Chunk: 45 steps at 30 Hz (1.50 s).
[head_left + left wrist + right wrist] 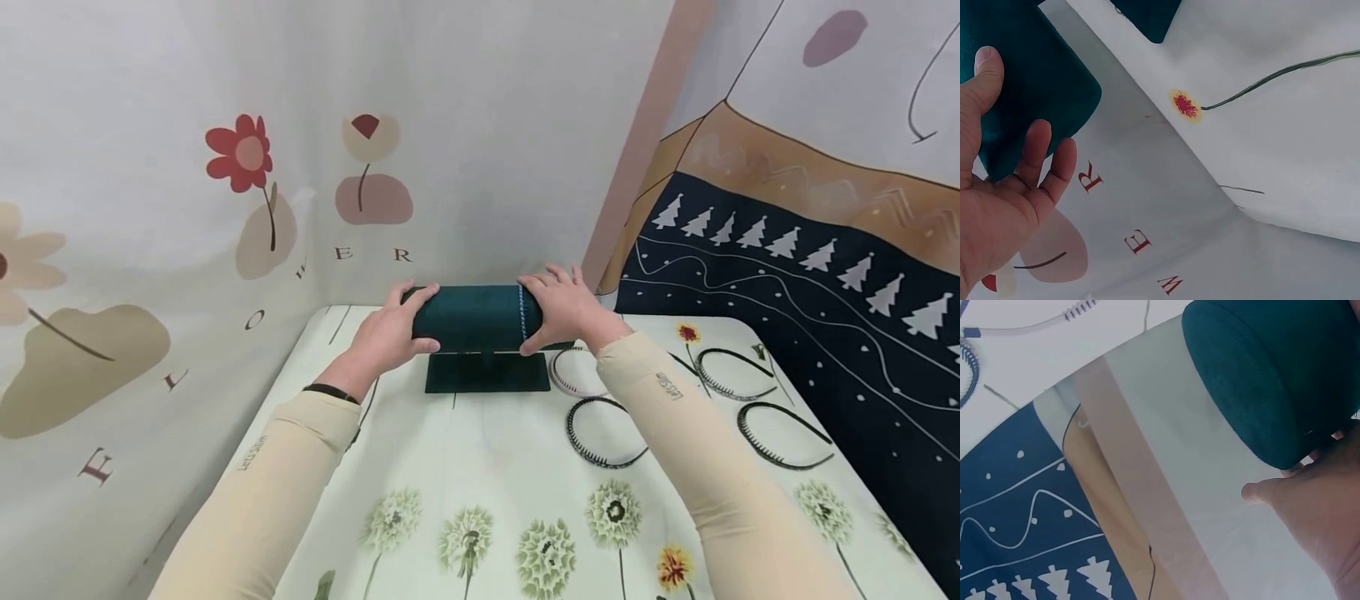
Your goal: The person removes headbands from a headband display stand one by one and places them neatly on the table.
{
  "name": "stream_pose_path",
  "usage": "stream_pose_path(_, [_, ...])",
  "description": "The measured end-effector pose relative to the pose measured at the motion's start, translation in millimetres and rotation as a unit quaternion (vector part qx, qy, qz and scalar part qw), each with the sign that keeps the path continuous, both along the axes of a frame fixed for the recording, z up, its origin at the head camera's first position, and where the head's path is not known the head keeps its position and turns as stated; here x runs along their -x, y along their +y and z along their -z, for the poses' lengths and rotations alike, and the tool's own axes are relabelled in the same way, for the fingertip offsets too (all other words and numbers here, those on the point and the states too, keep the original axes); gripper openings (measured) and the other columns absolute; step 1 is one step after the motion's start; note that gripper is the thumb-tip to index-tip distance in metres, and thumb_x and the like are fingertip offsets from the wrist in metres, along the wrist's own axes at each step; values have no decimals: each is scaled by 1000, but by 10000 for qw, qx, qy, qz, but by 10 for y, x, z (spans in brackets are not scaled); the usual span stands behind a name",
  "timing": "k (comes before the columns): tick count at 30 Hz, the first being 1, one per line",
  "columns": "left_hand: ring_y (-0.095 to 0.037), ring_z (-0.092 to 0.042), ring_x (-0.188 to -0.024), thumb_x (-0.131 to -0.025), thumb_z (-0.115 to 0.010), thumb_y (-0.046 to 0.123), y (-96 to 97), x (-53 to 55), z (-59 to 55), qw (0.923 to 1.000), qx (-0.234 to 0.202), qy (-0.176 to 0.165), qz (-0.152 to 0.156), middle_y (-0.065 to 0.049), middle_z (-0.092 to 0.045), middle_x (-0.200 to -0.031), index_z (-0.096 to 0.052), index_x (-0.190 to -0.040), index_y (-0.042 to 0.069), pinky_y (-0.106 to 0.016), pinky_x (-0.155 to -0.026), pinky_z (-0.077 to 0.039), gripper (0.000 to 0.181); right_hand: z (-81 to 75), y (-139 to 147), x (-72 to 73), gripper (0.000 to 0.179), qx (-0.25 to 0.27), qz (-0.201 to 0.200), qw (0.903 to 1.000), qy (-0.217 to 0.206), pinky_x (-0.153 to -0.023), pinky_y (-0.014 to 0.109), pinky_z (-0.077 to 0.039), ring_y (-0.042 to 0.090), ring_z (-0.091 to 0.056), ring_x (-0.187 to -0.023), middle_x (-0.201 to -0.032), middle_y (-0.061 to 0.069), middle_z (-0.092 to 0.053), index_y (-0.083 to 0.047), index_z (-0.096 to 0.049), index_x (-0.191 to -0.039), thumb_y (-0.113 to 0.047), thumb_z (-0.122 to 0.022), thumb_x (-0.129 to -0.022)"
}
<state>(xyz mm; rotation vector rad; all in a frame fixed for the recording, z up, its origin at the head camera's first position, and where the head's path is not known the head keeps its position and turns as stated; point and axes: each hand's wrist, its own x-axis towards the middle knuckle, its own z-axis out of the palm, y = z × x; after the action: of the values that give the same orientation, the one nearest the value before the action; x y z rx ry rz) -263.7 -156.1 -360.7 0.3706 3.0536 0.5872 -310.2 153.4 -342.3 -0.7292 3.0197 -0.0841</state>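
A dark teal, velvet-looking headband stand (468,318) has a horizontal roll above a flat rectangular base (487,375). Around the roll's right part runs a headband (523,312) with a blue-and-white beaded-looking edge. My right hand (564,304) grips this headband, thumb low in front and index finger at the top. My left hand (384,333) holds the roll's left end, with the thumb on the front and fingers over the top. In the left wrist view, the left thumb presses the teal cloth (1041,81). The right wrist view shows the roll's round end (1241,381); most right fingers are hidden behind it.
Several toothed hoop headbands lie on the flower-print table to the right, among them a black one (572,429) under my right forearm and another dark one (718,387) farther right. A white printed curtain (480,142) hangs close behind the stand; a navy tree-print cloth (795,308) borders the right.
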Motion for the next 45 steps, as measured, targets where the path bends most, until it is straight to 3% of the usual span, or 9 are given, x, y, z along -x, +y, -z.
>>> stream_pose_path(17, [-50,-67,-116,-96,-82,36,0,-3,14,10000,5,51,27,-16,-11,-179,-19,-172,32,-62,-107,-55,99,24,336,-5,122,690,244,9969,-278,-132,71,-13,42,-20,-162,-168,15,-44,-15,-33,-167,-53,-97,-70])
stream_pose_path(28, [-49,-68,-116,-96,-82,38,-8,-3,18,10000,-2,23,11,-15,-10,-180,-19,-172,34,-61,-108,-55,99,97,544,23,120,1085,469,9921,-420,-123,75,-31,43,-21,-161,-169,14,-42,-20,-34,-167,-52,-97,-69])
stream_pose_path(38, [-48,-68,-114,-96,-82,37,-8,2,11,10000,-29,16,11,-15,-10,-180,-20,-172,34,-62,-108,-55,99,120,747,2,120,1440,693,9831,-889,-122,82,-26,46,-16,-162,-175,15,-32,-19,-27,-170,-50,-94,-75])
stream_pose_path(45, [-49,-67,-117,-96,-82,37,4,-17,11,10000,-56,-27,-17,-15,-10,-180,-20,-172,33,-63,-111,-53,98,146,861,-34,124,1696,757,9763,-1114,-122,79,-30,45,-18,-162,-174,21,-29,-9,-19,-170,-48,-93,-79])
